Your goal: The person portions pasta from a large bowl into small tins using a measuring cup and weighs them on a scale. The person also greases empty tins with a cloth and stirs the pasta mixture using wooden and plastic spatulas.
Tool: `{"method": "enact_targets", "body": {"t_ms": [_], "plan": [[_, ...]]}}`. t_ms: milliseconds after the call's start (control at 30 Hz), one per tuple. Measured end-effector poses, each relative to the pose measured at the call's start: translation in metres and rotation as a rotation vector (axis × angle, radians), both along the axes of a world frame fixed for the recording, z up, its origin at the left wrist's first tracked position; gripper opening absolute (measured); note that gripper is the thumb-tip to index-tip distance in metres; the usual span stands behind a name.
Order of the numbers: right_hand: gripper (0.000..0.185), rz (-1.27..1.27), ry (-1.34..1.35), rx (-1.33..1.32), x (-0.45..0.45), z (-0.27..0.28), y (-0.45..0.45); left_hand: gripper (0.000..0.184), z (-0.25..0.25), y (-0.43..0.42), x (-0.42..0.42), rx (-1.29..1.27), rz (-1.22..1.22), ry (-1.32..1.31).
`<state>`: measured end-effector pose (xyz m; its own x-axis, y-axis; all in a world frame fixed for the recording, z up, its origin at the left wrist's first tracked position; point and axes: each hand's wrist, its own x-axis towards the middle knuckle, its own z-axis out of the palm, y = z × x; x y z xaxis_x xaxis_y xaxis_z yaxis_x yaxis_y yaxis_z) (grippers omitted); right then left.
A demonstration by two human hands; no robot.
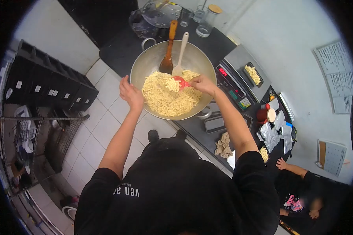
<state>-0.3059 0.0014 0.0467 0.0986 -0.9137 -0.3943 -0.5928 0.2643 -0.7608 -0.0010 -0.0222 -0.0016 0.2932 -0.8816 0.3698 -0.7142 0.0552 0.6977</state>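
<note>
A wide metal pan [200,58] holds a heap of short pasta [170,103] in a pale sauce. My right hand [204,85] grips a red scoop [182,83] over the heap, with pasta in its bowl. At the pan's left rim, my left hand [131,94] rests with its fingers apart, seemingly against the outer wall. Leaning inside the pan are a brown wooden spatula [168,58] and a cream-coloured spoon [182,49], their handles over the far rim. Right of the pan, a black tray [253,74] with pasta sits on a digital scale [235,86].
Glass jars [208,23] and a lidded pot [161,13] stand behind the pan. Empty trays [217,124], crumpled brown paper [223,145] and foil packs [270,135] lie along the right counter. A wire rack [47,129] stands left. Another person [302,188] is at lower right.
</note>
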Motion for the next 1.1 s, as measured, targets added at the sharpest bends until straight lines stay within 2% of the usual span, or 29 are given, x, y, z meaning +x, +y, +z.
{"method": "enact_targets", "body": {"t_ms": [200,267,433,500,533,600,633,733,800,833,900,933,1000,1100], "plan": [[0.023,-0.129,-0.108,-0.043,-0.021,0.007,0.022,0.043,-0.004,-0.001,0.002,-0.031,-0.029,-0.034],[0.021,-0.156,-0.281,0.023,-0.034,0.008,0.028,0.042,-0.007,-0.001,0.005,-0.047,-0.006,-0.097],[0.023,-0.292,-0.403,0.034,-0.072,0.066,0.07,0.042,-0.009,-0.001,0.006,-0.021,0.01,-0.179],[0.023,-0.46,-0.267,-0.051,-0.099,0.095,0.09,0.041,-0.01,-0.002,0.006,-0.02,0.021,-0.211],[0.025,-0.467,-0.221,-0.084,-0.115,0.111,0.101,0.041,-0.01,-0.002,0.006,-0.01,0.024,-0.22],[0.027,-0.549,-0.151,-0.269,-0.175,0.082,0.11,0.041,-0.011,-0.001,0.007,-0.002,0.024,-0.228],[0.032,-0.599,-0.03,-0.245,-0.185,0.111,0.121,0.041,-0.012,-0.001,0.008,0.0,0.023,-0.223],[0.038,-0.735,0.122,-0.412,-0.252,0.088,0.134,0.041,-0.014,-0.003,0.01,0.013,0.023,-0.233],[0.038,-0.762,0.353,-0.383,-0.287,0.073,0.133,0.041,-0.012,-0.002,0.007,0.023,0.023,-0.251],[0.038,-0.764,0.351,-0.383,-0.298,0.064,0.13,0.04,-0.01,-0.001,0.005,0.034,0.04,-0.268],[0.034,-0.757,0.672,-0.469,-0.314,0.046,0.122,0.04,-0.009,0.0,0.005,0.043,0.059,-0.29],[0.034,-0.756,0.667,-0.47,-0.32,0.038,0.116,0.04,-0.011,-0.001,0.007,0.057,0.068,-0.305],[0.033,-0.731,0.841,-0.554,-0.324,0.028,0.104,0.039,-0.013,-0.001,0.007,0.068,0.082,-0.325],[0.03,-0.704,0.861,-0.512,-0.321,0.027,0.089,0.04,-0.013,-0.001,0.009,0.049,0.086,-0.359]]}}
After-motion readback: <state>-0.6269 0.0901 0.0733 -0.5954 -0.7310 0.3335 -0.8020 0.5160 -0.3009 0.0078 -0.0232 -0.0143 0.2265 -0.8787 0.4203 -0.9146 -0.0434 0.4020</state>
